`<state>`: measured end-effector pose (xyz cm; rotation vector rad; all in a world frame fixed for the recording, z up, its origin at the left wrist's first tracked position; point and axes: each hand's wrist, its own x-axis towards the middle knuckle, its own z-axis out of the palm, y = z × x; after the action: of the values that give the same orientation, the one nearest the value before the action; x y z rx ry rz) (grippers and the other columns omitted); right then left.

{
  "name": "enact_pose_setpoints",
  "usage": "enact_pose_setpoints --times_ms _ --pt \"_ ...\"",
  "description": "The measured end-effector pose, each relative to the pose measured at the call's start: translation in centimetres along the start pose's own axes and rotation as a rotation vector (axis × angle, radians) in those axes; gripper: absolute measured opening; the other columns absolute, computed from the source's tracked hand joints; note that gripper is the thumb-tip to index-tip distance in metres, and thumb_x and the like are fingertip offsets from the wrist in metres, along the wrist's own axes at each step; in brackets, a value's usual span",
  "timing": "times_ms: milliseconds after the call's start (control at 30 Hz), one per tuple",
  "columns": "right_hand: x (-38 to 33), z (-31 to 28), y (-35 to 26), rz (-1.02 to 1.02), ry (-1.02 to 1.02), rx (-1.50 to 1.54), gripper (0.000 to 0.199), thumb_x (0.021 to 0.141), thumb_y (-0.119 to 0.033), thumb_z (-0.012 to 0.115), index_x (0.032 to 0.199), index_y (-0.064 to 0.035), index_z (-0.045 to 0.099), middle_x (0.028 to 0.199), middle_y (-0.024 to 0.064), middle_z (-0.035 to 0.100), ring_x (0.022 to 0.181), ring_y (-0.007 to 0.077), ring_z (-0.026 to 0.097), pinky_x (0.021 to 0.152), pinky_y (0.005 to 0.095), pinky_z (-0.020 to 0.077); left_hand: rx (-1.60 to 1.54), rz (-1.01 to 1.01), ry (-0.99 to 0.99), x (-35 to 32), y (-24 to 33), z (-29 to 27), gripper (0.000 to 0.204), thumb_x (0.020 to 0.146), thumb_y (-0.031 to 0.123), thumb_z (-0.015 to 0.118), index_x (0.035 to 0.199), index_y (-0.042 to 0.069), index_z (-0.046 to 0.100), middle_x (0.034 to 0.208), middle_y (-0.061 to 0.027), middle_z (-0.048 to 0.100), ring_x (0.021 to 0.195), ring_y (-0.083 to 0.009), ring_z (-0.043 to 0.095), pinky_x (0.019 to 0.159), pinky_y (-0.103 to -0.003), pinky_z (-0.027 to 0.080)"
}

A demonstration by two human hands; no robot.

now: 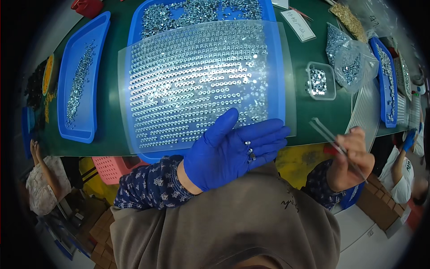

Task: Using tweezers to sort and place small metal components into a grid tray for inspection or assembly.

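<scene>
My left hand (pixel 219 154), in a blue glove, is turned palm up with fingers stretched out. A few small shiny rhinestones (pixel 251 154) rest loose on its fingers. My bare right hand (pixel 353 159) grips a pair of tweezers (pixel 323 129), slightly blurred, their tips pointing up and left, apart from the gloved hand. In front of me a translucent plastic sheet (pixel 123 89) carries many rows of silvery rhinestones, with gaps in some rows. It lies across a large blue tray (pixel 136 27) that holds loose rhinestones at its far end. My left hand hovers over the sheet's near edge.
A blue tray (pixel 78 127) with a strip of rhinestones lies left. Right of the sheet are a clear tub (pixel 330 93) of rhinestones, plastic bags (pixel 354 67) and a white card (pixel 298 26). A pink basket (pixel 109 169) stands below the green table's edge. Other people work at both sides.
</scene>
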<state>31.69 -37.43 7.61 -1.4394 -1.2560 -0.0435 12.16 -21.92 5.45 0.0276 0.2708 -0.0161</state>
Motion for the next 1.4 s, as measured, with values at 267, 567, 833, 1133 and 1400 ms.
enact_pose_setpoints --times_ms 267,567,833,1133,1400 --pt "0.9 2.5 -1.6 -0.139 -0.523 0.134 0.031 0.065 -0.009 0.073 0.088 -0.0122 0.053 0.094 0.0057 0.066 0.073 0.0163 0.062 0.079 0.0353 0.0358 0.114 0.021 0.059 -0.1 -0.4 0.2 0.071 0.089 0.054 0.022 0.132 -0.002 0.029 0.136 -0.0121 0.032 0.126 -0.0217 0.03 0.105 -0.035 0.02" --pt "0.6 3.3 -1.2 -0.132 -0.552 0.128 0.03 0.065 -0.006 0.072 0.087 -0.0128 0.052 0.092 0.0059 0.066 0.071 0.0157 0.062 0.08 0.0353 0.0361 0.158 0.023 0.082 -0.2 -0.5 0.1 0.078 0.087 0.058 0.02 0.133 -0.005 0.025 0.138 -0.0164 0.028 0.127 -0.0244 0.03 0.106 -0.04 0.02" --pt "0.7 0.9 1.6 -0.032 -0.038 -0.037 0.022 0.072 0.001 0.065 0.087 -0.007 0.052 0.085 0.0103 0.065 0.074 0.0176 0.061 0.083 0.0378 0.0371 -0.094 -0.017 0.006 -0.3 0.3 0.2 0.07 0.089 0.049 0.032 0.134 -0.004 0.019 0.138 -0.021 0.024 0.13 -0.0331 0.02 0.108 -0.041 0.016" --pt "0.8 -0.5 5.7 0.213 0.09 -0.534 0.014 0.079 0.003 0.06 0.089 0.001 0.052 0.089 0.0134 0.061 0.083 0.0185 0.059 0.077 0.0268 0.0458 -0.063 -0.011 -0.098 -0.5 0.8 0.1 0.064 0.077 -0.007 0.032 0.137 0.001 0.013 0.14 -0.0237 0.017 0.131 -0.0358 0.016 0.108 -0.042 0.019" --pt "0.8 -0.6 3.3 0.094 0.097 -0.169 0.016 0.078 0.005 0.059 0.089 -0.0017 0.051 0.086 0.0157 0.063 0.08 0.0191 0.06 0.079 0.0323 0.0426 -0.152 -0.01 -0.129 -0.7 1.1 0.5 0.076 0.067 -0.01 0.033 0.138 0.004 0.011 0.142 -0.0228 0.009 0.133 -0.0339 0.009 0.109 -0.043 0.014"
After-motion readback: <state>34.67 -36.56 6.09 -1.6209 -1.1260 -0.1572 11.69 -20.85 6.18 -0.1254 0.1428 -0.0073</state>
